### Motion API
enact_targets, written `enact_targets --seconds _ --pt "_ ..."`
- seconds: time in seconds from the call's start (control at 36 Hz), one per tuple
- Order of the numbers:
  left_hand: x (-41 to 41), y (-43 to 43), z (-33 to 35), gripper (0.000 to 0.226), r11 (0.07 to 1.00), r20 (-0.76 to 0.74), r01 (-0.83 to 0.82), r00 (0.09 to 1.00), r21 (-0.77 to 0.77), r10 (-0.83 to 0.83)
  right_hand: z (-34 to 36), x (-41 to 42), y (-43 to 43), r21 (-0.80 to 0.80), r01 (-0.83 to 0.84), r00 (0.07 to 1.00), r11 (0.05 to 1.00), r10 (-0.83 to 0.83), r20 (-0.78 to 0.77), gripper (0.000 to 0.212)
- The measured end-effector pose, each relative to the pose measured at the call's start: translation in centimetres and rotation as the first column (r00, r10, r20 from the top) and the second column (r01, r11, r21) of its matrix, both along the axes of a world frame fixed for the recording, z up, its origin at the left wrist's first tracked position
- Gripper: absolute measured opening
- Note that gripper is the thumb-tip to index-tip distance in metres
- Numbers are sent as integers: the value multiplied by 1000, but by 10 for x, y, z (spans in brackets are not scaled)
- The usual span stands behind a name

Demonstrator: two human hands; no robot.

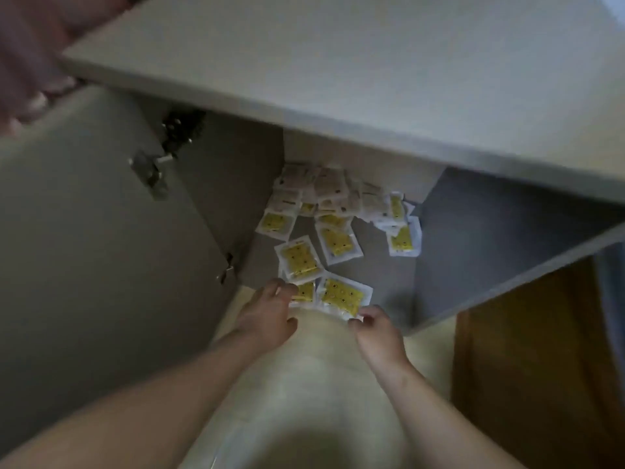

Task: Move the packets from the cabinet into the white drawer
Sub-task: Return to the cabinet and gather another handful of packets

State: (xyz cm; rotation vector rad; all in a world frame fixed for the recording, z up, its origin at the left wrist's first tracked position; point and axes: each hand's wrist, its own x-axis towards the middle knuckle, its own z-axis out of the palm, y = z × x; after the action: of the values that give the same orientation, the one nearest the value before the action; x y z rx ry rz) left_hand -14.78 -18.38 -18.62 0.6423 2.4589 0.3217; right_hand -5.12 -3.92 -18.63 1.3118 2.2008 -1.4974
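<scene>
Cabinet [473, 231], grey laminate, low, door [101, 248] swung open to the left beneath a pale flat surface [338, 62]. Floor of cabinet strewn with white square packets with yellow centres [336, 242], most heaped at the back, several near the front edge. Left hand [270, 313], fingers curled onto one front packet [304, 292]; right hand [375, 330] pinching the edge of another [343, 296]. White drawer not in view; nearly all packets left to move.

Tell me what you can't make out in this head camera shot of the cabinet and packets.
- White drawer: not in view.
- Rear packets: partly hidden under the countertop; count unclear.
- Packet print: blurred, too small to read.
- Left hand and right hand: at the front packets; grip unclear.
- Top-left corner: blurred shape, unidentifiable.
</scene>
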Motion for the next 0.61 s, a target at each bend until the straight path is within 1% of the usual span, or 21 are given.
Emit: enact_targets --seconds 0.08,0.14,0.19,0.25,0.28,0.31,0.33,0.39,0.42,0.5,0.56,0.61 --pt "-18 3 -57 74 985 -100 148 983 -91 -157 -55 -23 12 107 -151 988 983 147 46 37" --pt "-30 4 -80 82 970 -131 211 965 -119 -226 -77 -37 19 167 -239 971 957 230 72 44" --pt "-42 7 -107 93 974 -145 211 964 -81 -221 -105 -49 22 250 -308 951 918 305 50 50" --pt "-58 10 -128 107 989 -139 149 979 7 -146 -127 -61 23 363 -419 902 832 428 60 61" --pt "-66 10 -136 109 994 -135 99 987 55 -91 -133 -64 24 401 -476 871 783 484 89 69" --pt "-71 9 -141 106 995 -136 51 990 90 -39 -137 -66 24 419 -529 840 738 526 134 76" --pt "-76 7 -144 98 994 -137 10 991 107 5 -139 -66 24 423 -571 814 703 551 182 81" --pt "-82 0 -145 76 997 -156 -35 987 69 46 -136 -65 25 413 -621 781 666 571 254 88" --pt "-84 -2 -142 71 998 -170 -42 984 37 48 -134 -66 26 408 -633 772 658 570 280 90" --pt "-93 -3 -136 71 1000 -169 -31 985 -6 29 -131 -72 26 387 -615 789 687 534 304 93" --pt "-103 2 -135 71 1000 -165 -21 986 17 24 -133 -81 29 375 -588 809 717 520 274 94" --pt "-118 10 -136 71 998 -191 -16 981 55 27 -139 -94 33 380 -594 804 709 539 251 99"
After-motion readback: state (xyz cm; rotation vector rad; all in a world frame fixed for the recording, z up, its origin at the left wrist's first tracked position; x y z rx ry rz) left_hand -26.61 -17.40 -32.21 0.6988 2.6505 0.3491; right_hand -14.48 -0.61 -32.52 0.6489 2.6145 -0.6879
